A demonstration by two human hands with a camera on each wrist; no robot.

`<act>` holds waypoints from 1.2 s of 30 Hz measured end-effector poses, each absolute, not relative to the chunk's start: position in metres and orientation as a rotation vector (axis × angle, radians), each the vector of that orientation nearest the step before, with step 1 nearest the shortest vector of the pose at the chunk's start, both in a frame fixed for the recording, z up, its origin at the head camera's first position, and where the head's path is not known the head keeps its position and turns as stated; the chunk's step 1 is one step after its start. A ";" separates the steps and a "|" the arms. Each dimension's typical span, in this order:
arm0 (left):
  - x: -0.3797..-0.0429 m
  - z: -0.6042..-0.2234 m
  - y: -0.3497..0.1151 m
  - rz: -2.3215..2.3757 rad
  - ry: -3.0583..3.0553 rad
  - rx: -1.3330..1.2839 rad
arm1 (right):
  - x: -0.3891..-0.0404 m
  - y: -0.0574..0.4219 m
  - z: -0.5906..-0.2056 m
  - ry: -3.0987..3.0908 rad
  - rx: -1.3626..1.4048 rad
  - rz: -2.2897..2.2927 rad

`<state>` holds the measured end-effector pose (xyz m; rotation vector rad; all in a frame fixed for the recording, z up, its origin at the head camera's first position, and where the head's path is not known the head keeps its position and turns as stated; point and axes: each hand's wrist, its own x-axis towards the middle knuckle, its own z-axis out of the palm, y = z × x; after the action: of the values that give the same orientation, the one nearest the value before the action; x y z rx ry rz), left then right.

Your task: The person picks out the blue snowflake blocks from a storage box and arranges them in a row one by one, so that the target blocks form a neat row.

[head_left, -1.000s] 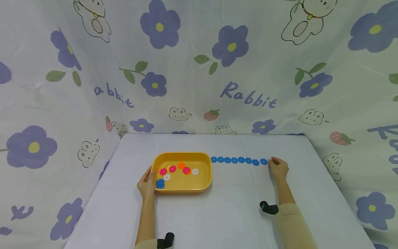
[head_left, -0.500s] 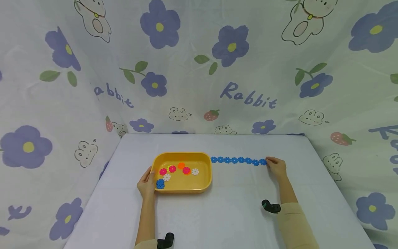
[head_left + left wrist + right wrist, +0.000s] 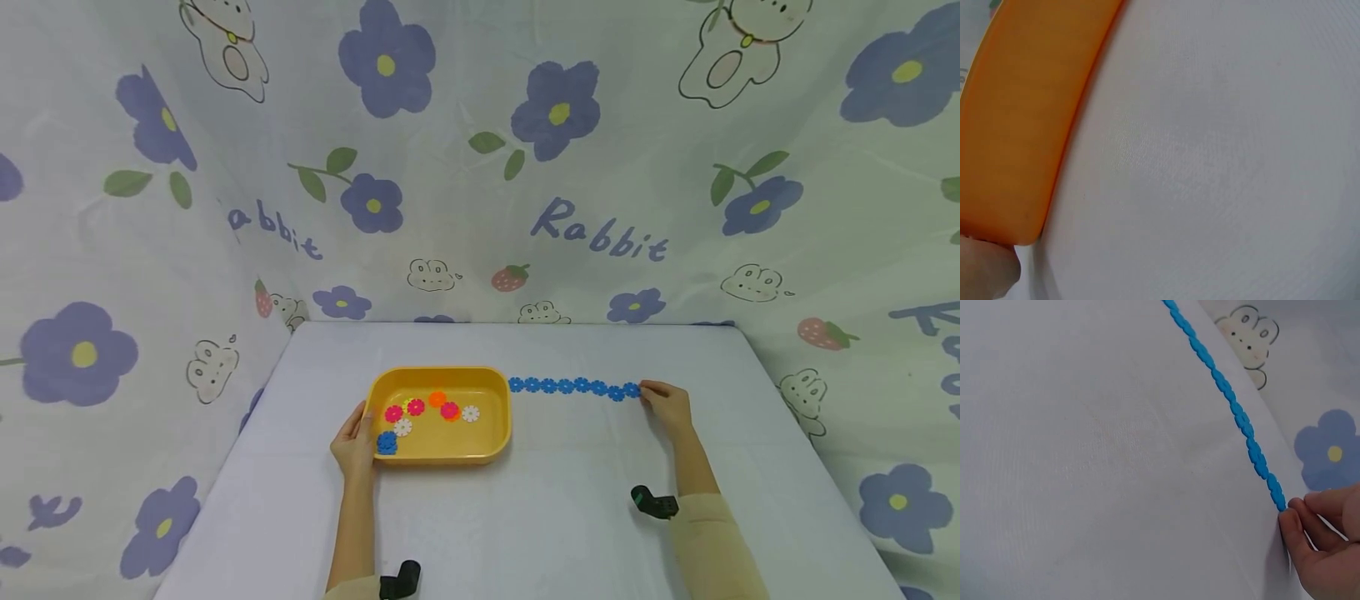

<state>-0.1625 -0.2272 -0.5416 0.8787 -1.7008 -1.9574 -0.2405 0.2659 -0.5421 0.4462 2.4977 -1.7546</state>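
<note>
Several blue flower-shaped plastic discs lie in a row running right from the yellow tray. My right hand is at the row's right end, pinching the edge of the last blue disc between thumb and fingers. In the right wrist view the row slants down to the fingertips, which cover the disc's near edge. My left hand grips the left wall of the tray. The left wrist view shows the tray's orange-looking side with part of a finger at its corner.
Inside the tray lie pink, orange and white discs, plus a small blue stack in the near left corner. A white cloth covers the table. A patterned curtain stands behind and at both sides.
My right hand has moved slightly left, bringing the last blue disc from a small gap up against the row's end. The left hand and the tray have stayed put.
</note>
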 end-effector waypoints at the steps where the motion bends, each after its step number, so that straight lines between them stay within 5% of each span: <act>1: -0.163 -0.542 -0.227 -1.958 -1.701 0.879 | -0.240 0.265 -0.543 2.494 0.470 -1.769; 12: -0.163 -0.540 -0.228 -1.958 -1.705 0.893 | -0.226 0.246 -0.542 2.453 0.692 -1.914; 36: -0.164 -0.540 -0.228 -1.982 -1.690 0.866 | -0.200 0.173 -0.540 1.954 0.346 -2.242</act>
<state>-0.1635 -0.2281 -0.5400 0.8659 -1.6898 -1.9820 -0.1999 0.1734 -0.5401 0.3458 1.9543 -2.2421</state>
